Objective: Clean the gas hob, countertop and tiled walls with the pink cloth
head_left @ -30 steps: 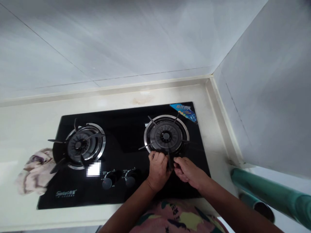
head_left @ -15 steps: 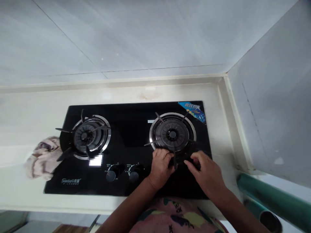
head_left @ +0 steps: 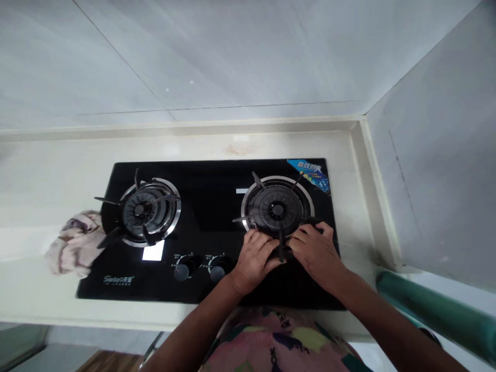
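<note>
A black glass two-burner gas stove (head_left: pixel 207 194) is set into the counter. Over its right burner (head_left: pixel 277 210) sits a black pan support (head_left: pixel 281 247) with several prongs. My left hand (head_left: pixel 253 261) grips the near left of this support, fingers curled over the rim beside the front prong. On the other side of that prong, my right hand (head_left: pixel 315 256) is closed on the near right of the support. Both sets of fingertips are partly hidden. The left burner (head_left: pixel 138 209) carries another pan support (head_left: pixel 106 240), which sits tilted and off-centre.
A crumpled pinkish cloth (head_left: pixel 77 245) lies against the stove's left edge. Two control knobs (head_left: pixel 181 272) are near the front. Tiled walls (head_left: pixel 251 62) rise behind and at the right. A green cylinder (head_left: pixel 434 312) is at the lower right.
My right hand has moved inward and forward from the right side, its fingers now over the support's near rim. My left hand stays at the rim. The view has shifted slightly.
</note>
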`<act>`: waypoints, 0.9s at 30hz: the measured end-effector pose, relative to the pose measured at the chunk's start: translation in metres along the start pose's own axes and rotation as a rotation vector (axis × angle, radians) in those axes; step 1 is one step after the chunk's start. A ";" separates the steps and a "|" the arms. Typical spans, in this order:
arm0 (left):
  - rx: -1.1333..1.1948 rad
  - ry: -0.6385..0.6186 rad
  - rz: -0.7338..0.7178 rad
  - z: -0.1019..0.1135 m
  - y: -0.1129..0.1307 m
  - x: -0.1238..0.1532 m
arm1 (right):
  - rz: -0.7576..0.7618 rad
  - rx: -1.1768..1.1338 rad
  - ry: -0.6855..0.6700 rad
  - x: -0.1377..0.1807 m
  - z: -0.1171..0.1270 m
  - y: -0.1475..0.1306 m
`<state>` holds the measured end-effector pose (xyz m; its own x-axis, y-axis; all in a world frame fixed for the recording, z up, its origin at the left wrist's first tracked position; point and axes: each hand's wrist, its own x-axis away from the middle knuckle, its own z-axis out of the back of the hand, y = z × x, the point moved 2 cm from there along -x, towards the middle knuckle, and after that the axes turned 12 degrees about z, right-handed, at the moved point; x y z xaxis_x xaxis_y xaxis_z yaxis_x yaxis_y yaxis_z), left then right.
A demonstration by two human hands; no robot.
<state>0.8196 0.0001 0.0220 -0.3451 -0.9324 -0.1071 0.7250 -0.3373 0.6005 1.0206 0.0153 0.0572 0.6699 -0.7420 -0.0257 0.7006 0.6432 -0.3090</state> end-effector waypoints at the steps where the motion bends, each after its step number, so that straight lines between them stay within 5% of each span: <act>1: 0.016 0.019 -0.003 0.006 0.002 -0.004 | 0.006 -0.027 0.006 -0.003 0.008 0.000; 6: 0.133 0.091 0.045 0.041 0.014 -0.029 | 0.038 -0.131 0.076 -0.025 0.056 0.005; 11: 0.275 0.024 0.072 0.072 0.018 -0.055 | 0.009 -0.285 -0.048 -0.053 0.088 0.017; 19: 0.577 -0.015 0.230 0.105 0.028 -0.099 | 0.019 -0.553 -0.059 -0.091 0.120 0.037; 27: 0.739 0.040 0.317 0.115 0.028 -0.128 | -0.021 -0.508 -0.060 -0.108 0.135 0.048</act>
<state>0.8159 0.1249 0.1434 -0.1573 -0.9781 0.1366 0.1981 0.1042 0.9746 1.0151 0.1519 0.1740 0.6807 -0.7317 0.0354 0.5156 0.4442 -0.7327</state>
